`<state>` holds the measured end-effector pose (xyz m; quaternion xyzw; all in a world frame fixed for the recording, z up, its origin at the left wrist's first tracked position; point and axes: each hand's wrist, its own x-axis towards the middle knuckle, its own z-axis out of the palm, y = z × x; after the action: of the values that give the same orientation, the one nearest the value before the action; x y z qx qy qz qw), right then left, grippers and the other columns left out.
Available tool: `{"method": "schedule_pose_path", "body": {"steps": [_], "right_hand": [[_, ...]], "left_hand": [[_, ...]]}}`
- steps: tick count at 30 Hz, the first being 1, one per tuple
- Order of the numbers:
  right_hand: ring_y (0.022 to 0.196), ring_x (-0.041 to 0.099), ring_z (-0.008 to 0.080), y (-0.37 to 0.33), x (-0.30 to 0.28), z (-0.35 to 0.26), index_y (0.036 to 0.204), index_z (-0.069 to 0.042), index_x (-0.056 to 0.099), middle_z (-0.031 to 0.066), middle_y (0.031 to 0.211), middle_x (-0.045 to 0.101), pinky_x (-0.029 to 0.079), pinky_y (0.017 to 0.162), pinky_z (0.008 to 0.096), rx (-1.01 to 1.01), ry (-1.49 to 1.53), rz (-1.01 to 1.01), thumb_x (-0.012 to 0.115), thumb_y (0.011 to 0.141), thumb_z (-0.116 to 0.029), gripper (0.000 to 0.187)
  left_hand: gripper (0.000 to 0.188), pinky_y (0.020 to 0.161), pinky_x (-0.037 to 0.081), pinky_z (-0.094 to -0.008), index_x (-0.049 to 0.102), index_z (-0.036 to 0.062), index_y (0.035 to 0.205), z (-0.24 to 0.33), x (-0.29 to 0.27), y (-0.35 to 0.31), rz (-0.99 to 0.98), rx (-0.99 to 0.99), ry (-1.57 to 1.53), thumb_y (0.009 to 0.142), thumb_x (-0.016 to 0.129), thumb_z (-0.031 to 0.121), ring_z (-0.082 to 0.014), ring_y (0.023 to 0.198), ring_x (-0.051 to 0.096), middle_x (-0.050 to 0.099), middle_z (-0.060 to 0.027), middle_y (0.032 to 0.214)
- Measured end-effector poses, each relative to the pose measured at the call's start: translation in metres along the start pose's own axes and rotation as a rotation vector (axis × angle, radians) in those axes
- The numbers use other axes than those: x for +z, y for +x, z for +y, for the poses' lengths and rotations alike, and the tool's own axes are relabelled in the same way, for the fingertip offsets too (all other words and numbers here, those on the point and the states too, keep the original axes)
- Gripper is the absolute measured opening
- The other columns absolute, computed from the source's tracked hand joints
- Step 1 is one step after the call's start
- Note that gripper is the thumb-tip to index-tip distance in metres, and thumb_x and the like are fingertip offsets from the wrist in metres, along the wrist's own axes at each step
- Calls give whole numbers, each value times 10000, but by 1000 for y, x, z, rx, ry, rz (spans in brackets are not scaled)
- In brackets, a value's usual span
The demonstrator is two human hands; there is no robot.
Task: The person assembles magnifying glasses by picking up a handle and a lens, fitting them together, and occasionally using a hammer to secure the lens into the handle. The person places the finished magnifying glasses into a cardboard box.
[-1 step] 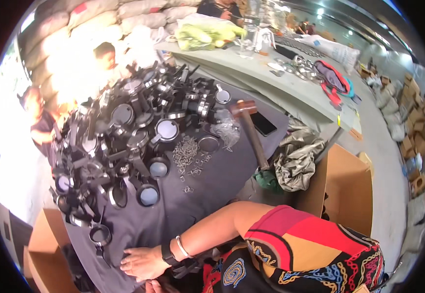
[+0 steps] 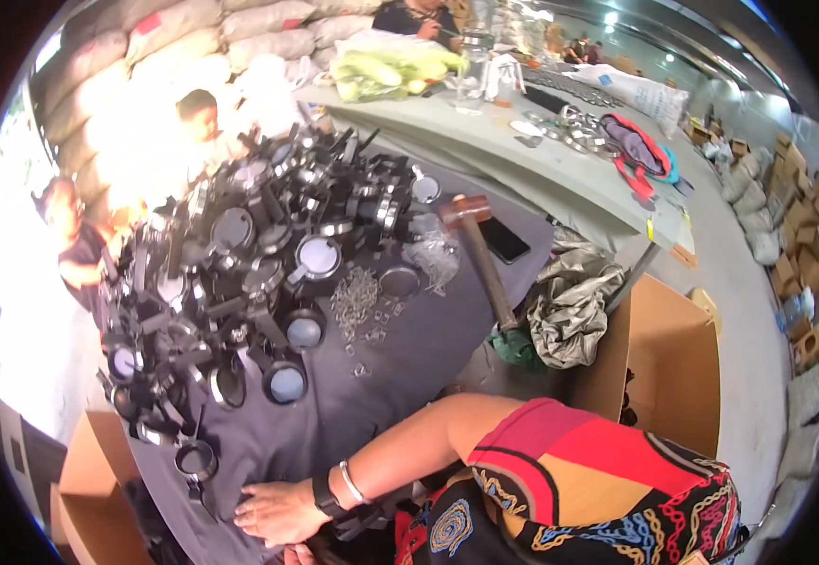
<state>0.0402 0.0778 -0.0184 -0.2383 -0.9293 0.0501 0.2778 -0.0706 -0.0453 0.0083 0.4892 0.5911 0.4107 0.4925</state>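
My right hand, with a black band and a silver bangle at the wrist, lies palm down on the dark cloth near the table's front edge. Its fingers are stretched out, and nothing shows in them. Just below it, a few fingers of my left hand show at the lower edge; the rest is hidden. Closest to my right hand is a round, metal-rimmed piece with a black strap-like part. It lies at the near end of a large heap of similar pieces.
Small metal loops, a clear plastic bag, a hammer and a phone lie right of the heap. Cardboard boxes stand at right and lower left. Two people are beyond the heap.
The whole view has shifted very slightly. My right hand stays flat on the cloth, and the heap looks the same.
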Motion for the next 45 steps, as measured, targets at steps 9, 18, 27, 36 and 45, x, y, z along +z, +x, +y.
{"method": "schedule_pose_path", "body": {"steps": [9, 18, 27, 36, 45], "right_hand": [[946, 527, 307, -28, -67, -7, 1021, -43, 589, 122, 994, 523, 445, 778, 445, 106, 108, 90, 702, 724, -331, 429], [1173, 493, 368, -15, -80, 32, 1283, -15, 482, 193, 1273, 467, 504, 915, 461, 338, 89, -112, 725, 745, -109, 597], [853, 591, 330, -97, -167, 45, 823, -35, 609, 124, 854, 588, 517, 735, 423, 495, -327, 214, 626, 777, -163, 137], [904, 653, 391, -235, -233, 124, 892, 1, 659, 238, 924, 661, 526, 757, 476, 1122, -603, -61, 542, 810, -69, 159], [757, 651, 294, -233, -251, 94, 1014, 25, 588, 160, 790, 649, 489, 661, 426, 1035, -36, 532, 549, 900, -113, 184]], "left_hand": [[322, 559, 311, -288, 428, 25, 684, 2, -10, 23, 119, 265, 102, 969, 500, 158, -78, 654, 354, 402, 28, 657], [253, 864, 475, -378, 610, -38, 1109, 44, -11, 69, 378, 670, 620, 864, 621, 25, -282, 976, 613, 635, -165, 1055], [642, 1027, 407, -429, 524, 146, 1377, 25, -9, 68, 229, 596, 555, 770, 640, -30, -382, 1257, 485, 494, -264, 1332], [569, 948, 459, -449, 567, 117, 1322, 38, 2, 80, 203, 629, 882, 765, 672, 58, -399, 1118, 555, 563, -251, 1229], [244, 625, 515, -452, 599, 84, 947, 69, -4, 132, 325, 693, 1299, 767, 733, 182, -354, 700, 662, 667, -155, 733]]}}
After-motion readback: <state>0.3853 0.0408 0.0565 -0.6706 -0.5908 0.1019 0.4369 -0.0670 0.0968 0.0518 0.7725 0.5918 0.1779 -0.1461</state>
